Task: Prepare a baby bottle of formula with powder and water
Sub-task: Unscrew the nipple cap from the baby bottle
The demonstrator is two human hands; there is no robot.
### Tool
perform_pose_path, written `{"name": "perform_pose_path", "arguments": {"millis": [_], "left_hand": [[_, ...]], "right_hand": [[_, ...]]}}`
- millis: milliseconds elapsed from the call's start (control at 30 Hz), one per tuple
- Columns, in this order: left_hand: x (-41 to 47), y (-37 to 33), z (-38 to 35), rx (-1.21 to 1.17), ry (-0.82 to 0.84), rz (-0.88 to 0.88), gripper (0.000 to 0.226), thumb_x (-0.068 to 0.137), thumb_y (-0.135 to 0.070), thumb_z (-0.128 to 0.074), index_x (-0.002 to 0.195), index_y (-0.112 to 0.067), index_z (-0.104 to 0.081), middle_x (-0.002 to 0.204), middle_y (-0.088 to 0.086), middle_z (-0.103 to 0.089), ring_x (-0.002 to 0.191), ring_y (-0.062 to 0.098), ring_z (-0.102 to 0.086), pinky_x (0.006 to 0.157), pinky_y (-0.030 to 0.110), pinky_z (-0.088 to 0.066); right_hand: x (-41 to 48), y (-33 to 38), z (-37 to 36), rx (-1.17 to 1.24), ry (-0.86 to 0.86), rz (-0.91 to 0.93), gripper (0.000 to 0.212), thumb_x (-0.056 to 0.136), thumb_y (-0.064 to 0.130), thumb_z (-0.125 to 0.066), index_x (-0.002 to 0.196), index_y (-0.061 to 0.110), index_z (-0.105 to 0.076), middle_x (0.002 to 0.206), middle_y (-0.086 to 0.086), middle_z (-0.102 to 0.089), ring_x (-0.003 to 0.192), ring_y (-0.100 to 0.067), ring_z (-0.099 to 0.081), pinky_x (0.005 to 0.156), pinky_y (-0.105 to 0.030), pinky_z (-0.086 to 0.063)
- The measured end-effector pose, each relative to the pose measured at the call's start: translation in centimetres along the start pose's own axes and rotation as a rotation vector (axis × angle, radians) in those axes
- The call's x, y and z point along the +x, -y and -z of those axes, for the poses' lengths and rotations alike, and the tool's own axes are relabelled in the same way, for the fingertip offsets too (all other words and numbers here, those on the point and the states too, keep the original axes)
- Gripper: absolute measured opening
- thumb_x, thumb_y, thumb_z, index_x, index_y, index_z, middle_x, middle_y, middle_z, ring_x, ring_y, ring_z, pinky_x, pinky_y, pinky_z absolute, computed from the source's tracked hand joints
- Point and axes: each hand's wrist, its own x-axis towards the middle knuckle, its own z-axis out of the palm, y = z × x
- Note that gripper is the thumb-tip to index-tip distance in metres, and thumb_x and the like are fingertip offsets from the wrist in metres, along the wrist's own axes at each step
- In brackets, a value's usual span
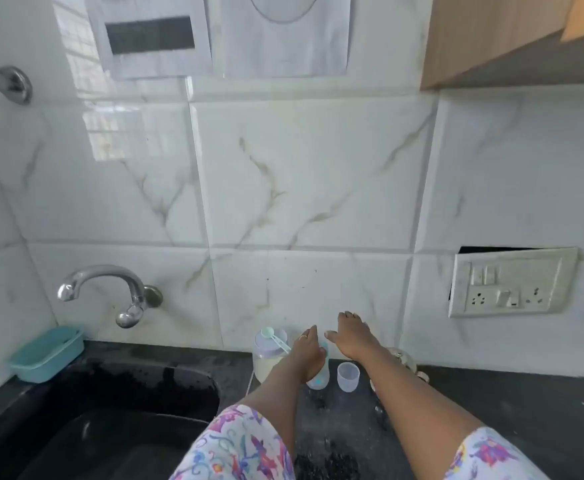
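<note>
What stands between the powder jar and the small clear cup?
In the head view, the baby bottle, gripped by the left hand, stands between the powder jar and the small clear cup.

**Marble-tiled kitchen corner with a dark counter**

Glossy white wall tiles [301, 174] with grey-brown veins fill most of the view. At 10 o'clock they mirror a bright, gridded window [117, 133], so daylight falls on them. Two paper sheets [280, 32] hang at 12 o'clock. A wooden cabinet [491, 32] juts in at 1 o'clock. A tilted socket plate [512, 282] sits at 3 o'clock. A chrome tap [110, 289] at 9 o'clock curves over a black sink [110, 410] set in the dark speckled counter [526, 410].
</note>
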Motion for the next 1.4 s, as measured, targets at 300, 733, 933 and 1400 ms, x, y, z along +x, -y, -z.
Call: {"name": "perform_pose_path", "arguments": {"millis": [300, 733, 933, 1400], "left_hand": [[2.0, 4.0, -5.5, -0.195, -0.061, -0.022, 0.063, 0.098, -0.007, -0.033, 0.146, 0.003, 0.008, 0.156, 0.014, 0.012, 0.146, 0.023, 0.008, 0.116, 0.024, -0.003], [3.1, 6.3, -7.1, -0.226, -0.133, -0.063, 0.065, 0.097, -0.010, -0.039, 0.148, -0.003, 0.001, 0.158, 0.008, 0.003, 0.146, 0.017, 0.005, 0.107, 0.010, 0.002], [-0.3, 6.8, -6.8, -0.243, -0.127, -0.101, 0.077, 0.086, -0.015, -0.059, 0.148, -0.010, -0.012, 0.150, -0.006, -0.021, 0.141, 0.009, -0.017, 0.109, 0.012, -0.013], [-11.2, 3.2, -3.9, -0.497, -0.321, -0.074, 0.050, 0.074, -0.008, -0.071, 0.106, -0.036, -0.043, 0.092, -0.018, -0.059, 0.081, -0.003, -0.061, 0.061, 0.004, -0.043]], "right_hand": [[2.6, 0.0, -5.4, 0.222, 0.041, -0.035, 0.049, 0.087, 0.015, -0.060, 0.131, 0.008, -0.039, 0.125, -0.016, -0.051, 0.113, -0.030, -0.053, 0.088, -0.035, -0.047], [3.6, -0.3, -8.2, 0.398, -0.056, -0.118, 0.038, 0.084, 0.018, -0.065, 0.118, 0.007, -0.052, 0.112, -0.016, -0.062, 0.100, -0.030, -0.061, 0.074, -0.029, -0.046], [-0.5, -0.6, -7.0, 0.466, -0.055, -0.130, 0.045, 0.069, 0.019, -0.078, 0.106, 0.009, -0.055, 0.104, -0.008, -0.064, 0.088, -0.020, -0.059, 0.067, -0.024, -0.040], [-11.5, 3.9, -4.5, 0.917, -0.071, -0.048, 0.038, 0.067, 0.033, -0.078, 0.091, 0.012, -0.057, 0.095, -0.011, -0.065, 0.089, -0.025, -0.064, 0.083, -0.042, -0.053]]}}
